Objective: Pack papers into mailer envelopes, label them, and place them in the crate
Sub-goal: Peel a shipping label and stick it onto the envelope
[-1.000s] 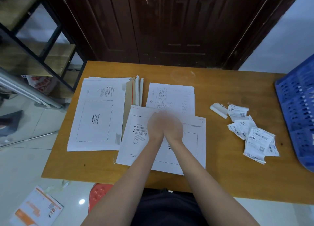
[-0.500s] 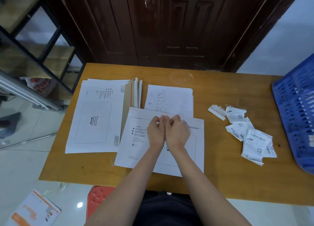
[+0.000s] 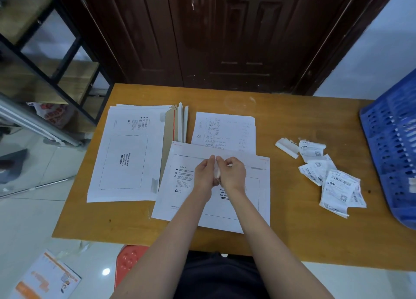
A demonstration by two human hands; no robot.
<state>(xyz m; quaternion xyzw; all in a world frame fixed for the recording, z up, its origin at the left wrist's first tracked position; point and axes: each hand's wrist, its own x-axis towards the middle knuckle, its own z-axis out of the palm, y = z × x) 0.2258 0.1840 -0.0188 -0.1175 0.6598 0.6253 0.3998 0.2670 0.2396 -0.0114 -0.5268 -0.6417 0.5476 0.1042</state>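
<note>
A person seated at a wooden table works over a white mailer envelope lying flat directly in front of them, its long axis running left to right and its flap edge on the far side. Both hands meet just above the envelope's upper middle: the left hand and the right hand are pressed close together, fingers curled, pinching between them a small crumpled white strip, probably backing peeled from the adhesive flap, though it is too small to tell for certain. The envelope sits beneath both hands, so neither has to reach for it. What the next move likely turns on lies to the right: a loose heap of printed shipping labels rests well apart from the envelope on that side, nearer the right hand, with a torn backing scrap just beyond it and the blue crate at the table's right edge. To the left lies a stack of unused mailers, long axis running away from the person; behind the envelope, partly overlapped by its far edge, is a pile of handwritten papers
</note>
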